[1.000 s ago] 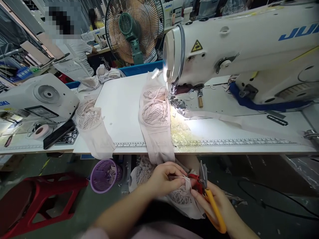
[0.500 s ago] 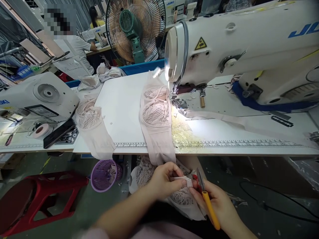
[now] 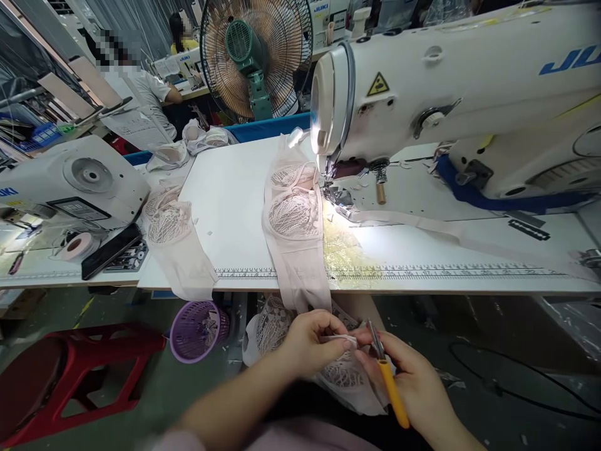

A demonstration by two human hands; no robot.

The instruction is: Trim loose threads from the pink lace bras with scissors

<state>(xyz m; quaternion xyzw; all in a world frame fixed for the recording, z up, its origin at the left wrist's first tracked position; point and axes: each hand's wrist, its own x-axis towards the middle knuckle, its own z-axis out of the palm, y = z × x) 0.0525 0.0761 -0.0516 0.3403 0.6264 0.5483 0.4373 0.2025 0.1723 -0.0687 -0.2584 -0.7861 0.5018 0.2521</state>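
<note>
Below the table edge, my left hand [image 3: 307, 341] pinches a pale pink strip at the end of a lace bra piece [image 3: 345, 374] lying in my lap. My right hand [image 3: 416, 391] grips yellow-handled thread snips [image 3: 385, 379], whose blades touch the strip beside my left fingertips. A chain of sewn pink lace bra pieces [image 3: 293, 216] runs from the white Juki sewing machine [image 3: 446, 94] over the table edge down to my hands.
The white table [image 3: 225, 207] has a printed ruler along its front edge. Another bra piece [image 3: 171, 235] hangs at the left. A second machine [image 3: 70, 181], a purple basket [image 3: 197, 329], a red stool [image 3: 79, 369] and a fan [image 3: 256, 56] stand nearby. People work at the back.
The snips have tilted and closed in on the strip between my hands; both hands have risen slightly toward the table edge.
</note>
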